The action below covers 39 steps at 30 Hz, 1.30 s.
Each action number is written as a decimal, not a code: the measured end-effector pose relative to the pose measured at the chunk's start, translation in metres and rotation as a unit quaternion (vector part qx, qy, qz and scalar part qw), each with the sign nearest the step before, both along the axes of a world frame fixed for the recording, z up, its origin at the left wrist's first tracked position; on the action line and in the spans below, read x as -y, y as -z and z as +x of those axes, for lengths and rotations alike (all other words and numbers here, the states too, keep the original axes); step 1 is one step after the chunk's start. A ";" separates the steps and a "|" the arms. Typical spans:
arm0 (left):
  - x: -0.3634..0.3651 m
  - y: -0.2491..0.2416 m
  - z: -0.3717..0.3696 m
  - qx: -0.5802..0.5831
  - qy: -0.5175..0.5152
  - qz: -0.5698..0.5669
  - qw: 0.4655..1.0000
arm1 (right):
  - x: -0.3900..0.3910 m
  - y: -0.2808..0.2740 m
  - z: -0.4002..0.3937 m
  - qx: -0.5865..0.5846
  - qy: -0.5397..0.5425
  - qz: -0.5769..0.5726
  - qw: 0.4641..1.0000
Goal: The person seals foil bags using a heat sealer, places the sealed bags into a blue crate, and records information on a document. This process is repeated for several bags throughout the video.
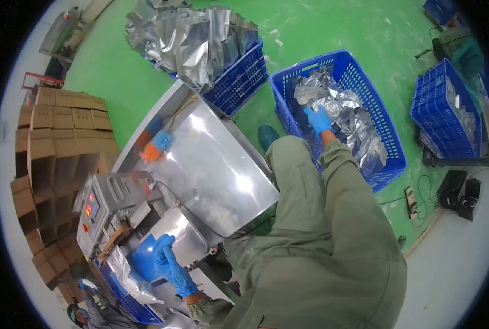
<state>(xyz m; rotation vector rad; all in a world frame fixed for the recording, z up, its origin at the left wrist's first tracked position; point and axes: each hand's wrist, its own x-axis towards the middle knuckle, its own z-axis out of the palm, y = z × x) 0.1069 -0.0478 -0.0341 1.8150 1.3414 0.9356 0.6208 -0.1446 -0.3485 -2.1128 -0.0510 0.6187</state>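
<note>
My right hand [319,118], in a blue glove, reaches into a blue crate [390,123] of crumpled silver foil bags [357,123]. Its fingers are closed at the edge of a foil bag; the fingertips are partly hidden. Over a blue plate [142,257] on a metal machine [104,205] hangs my left hand [170,262], also gloved. The left fingers are bent together, and I see nothing in them. Below and left of that hand, a silver foil bag [129,277] lies at the machine's edge.
A steel table [217,156] with an orange and blue duster [155,147] stands ahead. Behind it is a blue crate [236,79] heaped with foil bags. Cardboard boxes [63,137] are stacked left. Another person [91,310] is at lower left. Cables and a power strip [411,203] lie right.
</note>
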 end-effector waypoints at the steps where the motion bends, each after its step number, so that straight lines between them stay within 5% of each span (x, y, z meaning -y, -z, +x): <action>1: -0.002 -0.001 0.011 -0.016 0.017 -0.009 1.000 | -0.006 0.013 0.005 0.013 0.015 -0.052 0.998; 5: -0.004 0.007 0.035 -0.028 0.046 -0.015 0.998 | -0.019 0.054 0.014 -0.094 0.039 -0.082 0.992; 7: -0.001 0.004 0.041 -0.040 0.047 -0.015 0.998 | -0.022 0.076 0.008 0.103 -0.110 -0.241 0.959; 14: 0.006 -0.008 0.034 -0.032 0.058 0.002 0.998 | 0.065 0.040 -0.008 0.268 -0.224 -0.205 0.914; 19: 0.016 0.002 0.018 0.026 0.064 0.005 0.998 | 0.109 -0.120 -0.029 0.334 -0.298 -0.169 0.878; 20: 0.020 -0.002 0.020 0.018 0.078 0.023 0.996 | 0.108 -0.153 -0.040 0.388 -0.323 -0.086 0.859; 28: 0.044 -0.002 0.005 0.035 0.119 0.060 0.990 | 0.073 -0.430 -0.173 0.644 -0.405 0.167 0.627; 34: 0.046 -0.048 -0.019 0.088 0.098 0.073 0.989 | 0.033 -0.521 -0.243 0.714 -0.379 0.308 0.502; 36: 0.039 -0.062 -0.034 0.101 0.062 0.099 0.988 | 0.016 -0.531 -0.259 0.626 -0.380 0.364 0.575; 39: 0.026 -0.072 -0.051 0.194 0.018 0.141 0.971 | -0.021 -0.523 -0.284 0.564 -0.408 0.392 0.601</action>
